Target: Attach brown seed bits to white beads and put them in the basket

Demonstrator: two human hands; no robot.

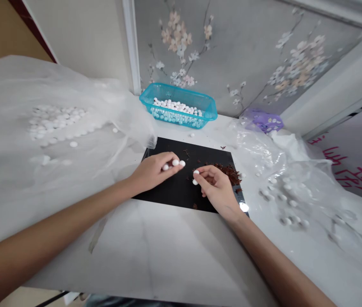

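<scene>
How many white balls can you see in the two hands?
5. Three white balls are in the left hand, and two are in the right hand, one above the other. More may be hidden inside either hand.

Left hand (152,171) and right hand (216,187): one pair, bare, slender-fingered; nails too small to make out. Left forearm (59,232) and right forearm (273,251): one pair, bare as far as visible; slim, smooth in outline, narrowing towards the hands. Marking: one thin, faint dark line (230,208) near the right wrist (238,218), nature unclear. Garment: strip of grey-blue cloth (120,301), lower edge of view; blurred, cut unclear.
</scene>
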